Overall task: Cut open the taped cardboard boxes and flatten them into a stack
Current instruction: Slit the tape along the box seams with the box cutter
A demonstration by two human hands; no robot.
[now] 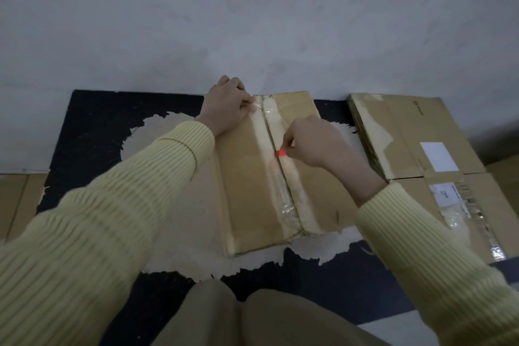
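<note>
Knees (252,317) in tan trousers fill the bottom edge, with two ribbed pale-yellow sleeves reaching forward past them, the left sleeve (98,219) long across the frame and the right sleeve (435,261) coming in from the lower right corner. Beneath them lies a dark mat (92,126) with a large pale worn patch at its centre. On that patch rests the cardboard box (247,182), lying flat with its long side running away from the person, and a strip of clear tape (283,205) runs along its middle seam. The right hand (314,143) hovers over the seam about halfway along, its fingers pinched around a small orange cutter (280,153) whose tip meets the tape line. The left hand (227,107) sits at the box's far left corner, fingers curled and gripping the box by the end of the tape. To the right, just beside the box, flattened boxes (415,132) lie stacked, with white labels on their top faces. Behind everything rises a plain grey wall (252,22).
</note>
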